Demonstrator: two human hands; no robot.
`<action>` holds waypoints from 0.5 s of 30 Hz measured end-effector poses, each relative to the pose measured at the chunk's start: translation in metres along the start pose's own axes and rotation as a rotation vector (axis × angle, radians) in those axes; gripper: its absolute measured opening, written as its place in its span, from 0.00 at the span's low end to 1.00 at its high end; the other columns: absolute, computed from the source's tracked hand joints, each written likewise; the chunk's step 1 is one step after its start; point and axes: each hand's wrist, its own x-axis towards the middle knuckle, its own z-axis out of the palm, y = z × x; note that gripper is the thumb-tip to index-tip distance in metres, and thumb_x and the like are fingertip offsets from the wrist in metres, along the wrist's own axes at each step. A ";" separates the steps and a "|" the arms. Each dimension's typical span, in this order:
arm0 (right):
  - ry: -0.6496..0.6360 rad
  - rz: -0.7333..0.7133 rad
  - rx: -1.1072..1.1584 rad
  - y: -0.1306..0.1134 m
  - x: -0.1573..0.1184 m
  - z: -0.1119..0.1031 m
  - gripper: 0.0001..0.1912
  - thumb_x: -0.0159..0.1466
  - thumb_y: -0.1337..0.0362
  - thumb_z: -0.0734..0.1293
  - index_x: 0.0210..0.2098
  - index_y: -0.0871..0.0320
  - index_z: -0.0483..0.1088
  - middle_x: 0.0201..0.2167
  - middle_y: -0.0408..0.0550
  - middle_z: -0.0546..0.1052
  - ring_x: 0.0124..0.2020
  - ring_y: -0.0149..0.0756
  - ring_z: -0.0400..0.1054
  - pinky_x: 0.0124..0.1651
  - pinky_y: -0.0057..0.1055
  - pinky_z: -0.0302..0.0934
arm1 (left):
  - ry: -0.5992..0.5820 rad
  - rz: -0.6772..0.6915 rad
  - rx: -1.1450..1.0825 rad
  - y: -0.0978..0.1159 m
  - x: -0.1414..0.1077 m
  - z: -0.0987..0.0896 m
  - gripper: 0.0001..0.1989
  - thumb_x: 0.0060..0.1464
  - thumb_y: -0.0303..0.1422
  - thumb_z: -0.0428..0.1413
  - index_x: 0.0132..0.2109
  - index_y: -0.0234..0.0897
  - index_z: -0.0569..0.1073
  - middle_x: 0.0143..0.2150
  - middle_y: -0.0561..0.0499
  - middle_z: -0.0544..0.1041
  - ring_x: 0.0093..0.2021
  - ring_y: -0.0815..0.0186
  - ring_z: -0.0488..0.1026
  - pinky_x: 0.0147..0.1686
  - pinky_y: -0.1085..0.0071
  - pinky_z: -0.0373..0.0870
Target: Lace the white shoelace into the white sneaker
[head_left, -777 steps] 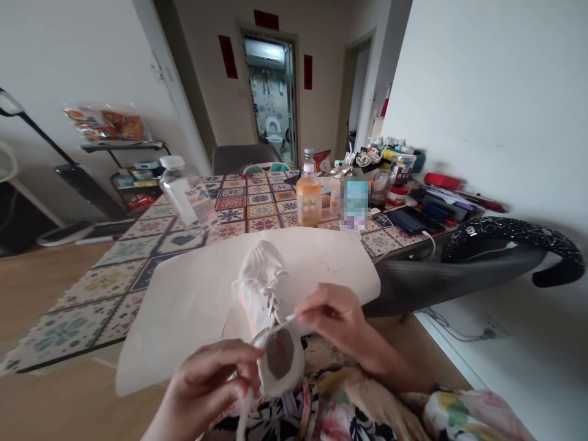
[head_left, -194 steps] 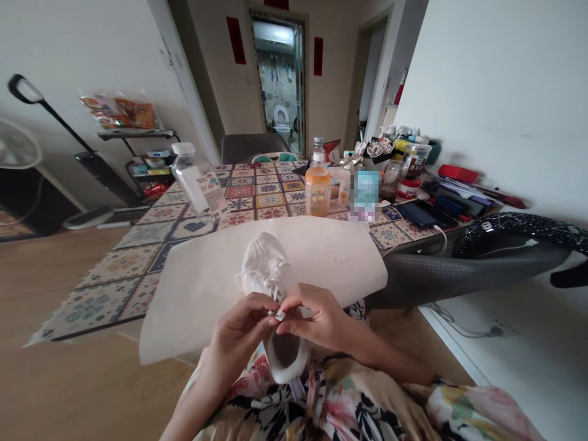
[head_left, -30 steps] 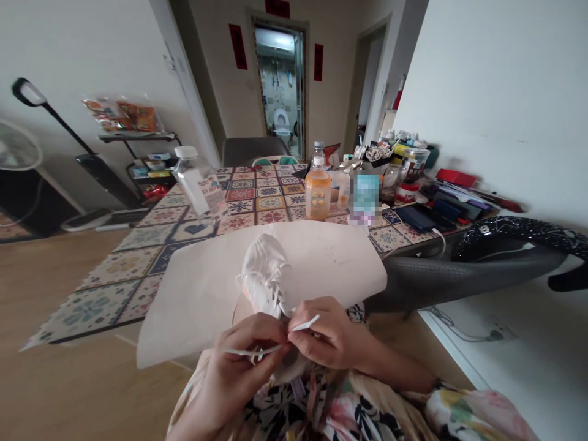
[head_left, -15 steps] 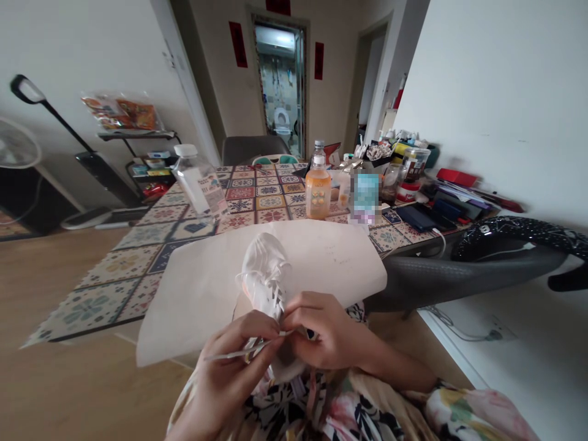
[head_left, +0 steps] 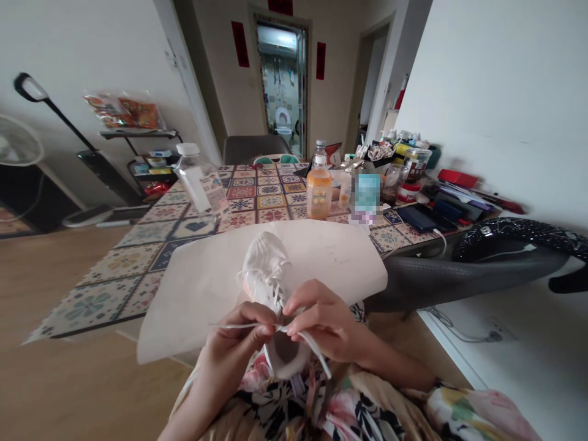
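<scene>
A white mesh sneaker (head_left: 265, 275) stands in my lap, toe pointing away and its opening toward me, in front of a large sheet of beige paper (head_left: 197, 294). My left hand (head_left: 239, 327) pinches a white shoelace (head_left: 243, 326) beside the eyelets, and its tip sticks out to the left. My right hand (head_left: 321, 321) holds the same lace just past the shoe's tongue, with a length hanging down toward my lap. The lower part of the shoe's opening is partly hidden behind my hands.
Beyond the paper lies a table with a patterned tile cover (head_left: 257, 208), holding an orange juice bottle (head_left: 319, 195), a clear plastic bottle (head_left: 199, 184) and clutter. A curved dark grey and black object (head_left: 459, 275) sits to the right. Wood floor spreads to the left.
My hands have moved apart, the right one rising and shifting right. The lace now stretches across between them, with one length dropping from my right hand.
</scene>
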 end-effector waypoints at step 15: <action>-0.130 0.486 0.469 0.047 -0.004 -0.051 0.22 0.64 0.45 0.68 0.26 0.57 0.66 0.19 0.38 0.63 0.19 0.28 0.54 0.24 0.26 0.52 | -0.017 -0.010 -0.175 -0.006 0.020 -0.060 0.12 0.52 0.38 0.65 0.30 0.38 0.73 0.16 0.59 0.64 0.16 0.74 0.57 0.17 0.79 0.59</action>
